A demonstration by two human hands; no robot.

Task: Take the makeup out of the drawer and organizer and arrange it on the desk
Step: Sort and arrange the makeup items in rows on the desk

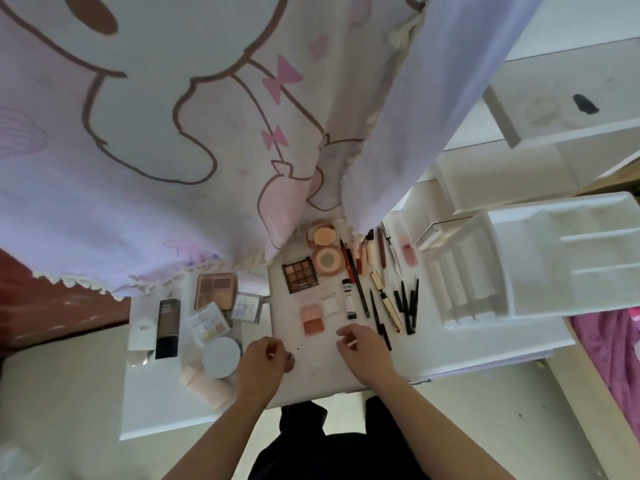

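White counter (318,372) under a hanging pink cartoon-print curtain (145,109) carries nearly all the makeup, spread around a brown nine-pan eyeshadow palette (299,277). Just beyond the palette lie two round peach powder compacts (325,249). To its right, red, tan and black pencils (353,271) sit in rough rows, then a gold mascara tube (386,301) and a cluster of thin black liners (408,306). On its near side rests a pink blush compact (311,318). To its left are a tan four-pan palette (216,294), a black foundation bottle (168,329) and a round white-lidded jar (221,356).

Far right of the palette, the white plastic compartmented organizer (526,258) shows no makeup in the sections I can see, and the white pulled-out drawer (502,181) beyond it also looks bare (its far corners are not fully visible). So the emptying seems done or close to it. What remains, I judge, is tidying the layout.

Both hands hover at the counter's near edge, nearer than the palette. The left hand (265,358) has curled fingers beside a small brownish round item (290,360). The right hand (360,344) is curled too. I cannot tell whether either one grips anything.
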